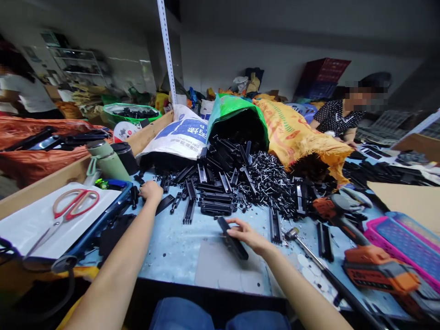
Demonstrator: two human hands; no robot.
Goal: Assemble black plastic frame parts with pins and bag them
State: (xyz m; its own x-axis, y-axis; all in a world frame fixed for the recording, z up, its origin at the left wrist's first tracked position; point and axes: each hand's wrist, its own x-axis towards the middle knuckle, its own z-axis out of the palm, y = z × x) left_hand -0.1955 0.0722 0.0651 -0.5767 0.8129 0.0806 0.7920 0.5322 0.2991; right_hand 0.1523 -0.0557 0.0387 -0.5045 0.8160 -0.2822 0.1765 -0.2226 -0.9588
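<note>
My right hand (245, 233) is closed on a long black plastic part (233, 239), thumb and fingers at its side. It holds the part tilted over a grey plate (227, 270) near the front table edge. My left hand (151, 190) reaches out to the left, its fingers curled down among small black pieces (134, 195); what they grip, if anything, is hidden. Between and beyond the hands lie black channel-shaped parts (216, 203) and a heap of screws and small black pieces (270, 181).
Open sacks, one white (175, 135), one green (237, 110) and one yellow (292, 128), lie behind the heap. Scissors (74, 206) and a green bottle (109, 160) are left. A hammer (316, 259), an orange power drill (374, 266) and a pink basket (381, 236) are right. A co-worker (338, 112) sits across.
</note>
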